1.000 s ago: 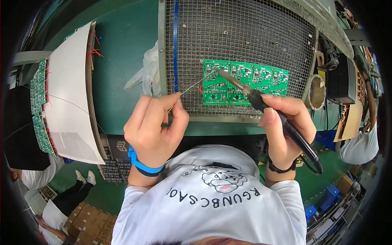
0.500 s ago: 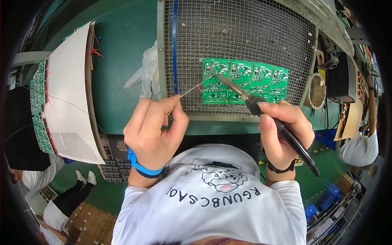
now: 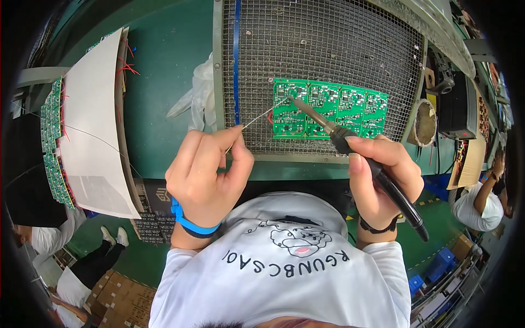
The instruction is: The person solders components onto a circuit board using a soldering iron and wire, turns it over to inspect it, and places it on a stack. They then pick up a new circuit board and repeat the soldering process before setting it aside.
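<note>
Between thumb and forefinger, my left hand pinches a thin strand of solder wire. The strand runs up to the left section of a green circuit board panel. My right hand grips the black handle of a soldering iron from the right. Its tip comes down on the upper left section of the panel, where it meets the wire's end; whether they touch cannot be made out. The panel lies on a wire mesh. A bit of red wire shows at the panel's left edge.
A crumpled translucent plastic glove lies left of the mesh frame. Farther left, a white sheet has circuit boards with red wires along it. A round iron-cleaning holder and a black box stand right. Co-workers sit on both sides.
My hands, the wire and the iron hold nearly the same place. The mesh and panel have shifted very slightly right in the picture. At the right, a co-worker's arm has moved.
</note>
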Demonstrator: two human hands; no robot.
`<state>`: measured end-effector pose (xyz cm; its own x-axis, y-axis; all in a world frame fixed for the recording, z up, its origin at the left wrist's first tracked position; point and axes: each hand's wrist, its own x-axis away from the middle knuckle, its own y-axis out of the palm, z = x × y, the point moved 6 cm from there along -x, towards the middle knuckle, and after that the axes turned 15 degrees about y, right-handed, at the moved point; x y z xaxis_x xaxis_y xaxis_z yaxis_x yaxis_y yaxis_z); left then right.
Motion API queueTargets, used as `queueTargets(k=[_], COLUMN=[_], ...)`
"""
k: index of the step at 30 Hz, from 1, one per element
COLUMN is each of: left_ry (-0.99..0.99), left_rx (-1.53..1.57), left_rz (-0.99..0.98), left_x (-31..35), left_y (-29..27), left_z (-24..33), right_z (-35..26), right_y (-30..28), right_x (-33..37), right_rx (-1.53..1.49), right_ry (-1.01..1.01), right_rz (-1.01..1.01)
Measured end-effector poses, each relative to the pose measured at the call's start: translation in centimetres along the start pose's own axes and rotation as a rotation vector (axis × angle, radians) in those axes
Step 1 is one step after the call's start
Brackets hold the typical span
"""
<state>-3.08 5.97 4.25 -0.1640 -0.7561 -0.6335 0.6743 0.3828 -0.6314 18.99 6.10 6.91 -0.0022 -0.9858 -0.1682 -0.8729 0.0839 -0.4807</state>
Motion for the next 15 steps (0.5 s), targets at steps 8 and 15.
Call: queueTargets(k=[8, 15], left_ry=[0.003, 0.01], left_rx=[0.016, 0.016], left_rz=[-0.012, -0.01], left_x=[-0.06, -0.08], left_y=[0.15, 0.19], left_z=[-0.01, 0.02], right_z=[-0.4, -0.58], right_y=[-0.05, -0.23], right_x=[-0.33, -0.8], right_rx=[0.016, 0.025], right_ry=[-0.049, -0.032], right_rz=[-0.01, -0.006])
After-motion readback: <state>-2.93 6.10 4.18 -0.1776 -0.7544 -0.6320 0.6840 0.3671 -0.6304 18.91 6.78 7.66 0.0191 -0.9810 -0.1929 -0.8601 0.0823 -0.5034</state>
